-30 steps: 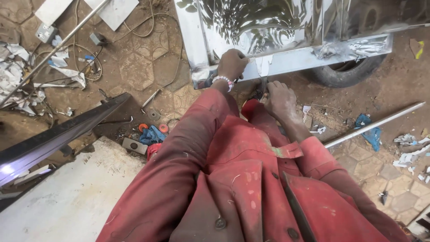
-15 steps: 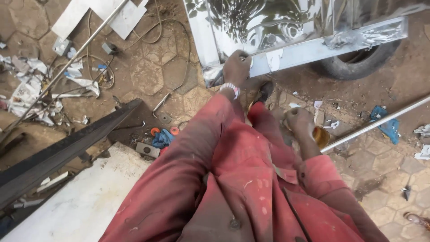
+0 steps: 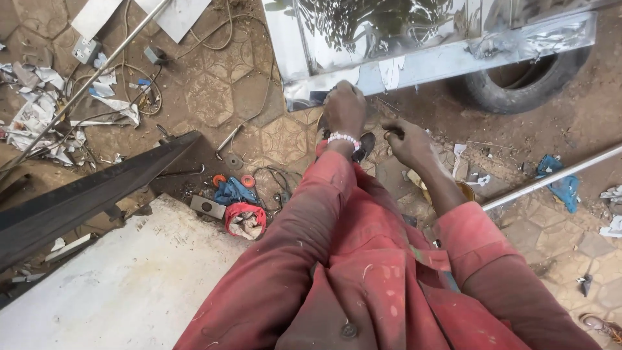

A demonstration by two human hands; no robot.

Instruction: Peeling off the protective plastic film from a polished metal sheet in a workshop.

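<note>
My left hand (image 3: 344,109), with a bead bracelet on the wrist, is closed against the lower rail of a shiny steel frame (image 3: 414,65); its fingers are hidden from me. My right hand (image 3: 408,140) hovers just right of it, low over the ground, fingers curled around a small dark object (image 3: 392,134) that is too small to identify. Both arms are in dusty red sleeves. A dark sandal (image 3: 366,144) shows between the hands.
An old tyre (image 3: 518,91) lies under the frame at right. A metal tube (image 3: 551,178) runs across the ground at right, another (image 3: 84,87) at upper left. A black beam (image 3: 91,194), white slab (image 3: 116,285), cables, rags and paper scraps litter the paving.
My right hand dipped toward the ground at right, then rose back beside the left hand. My left hand stayed on the frame's lower rail.
</note>
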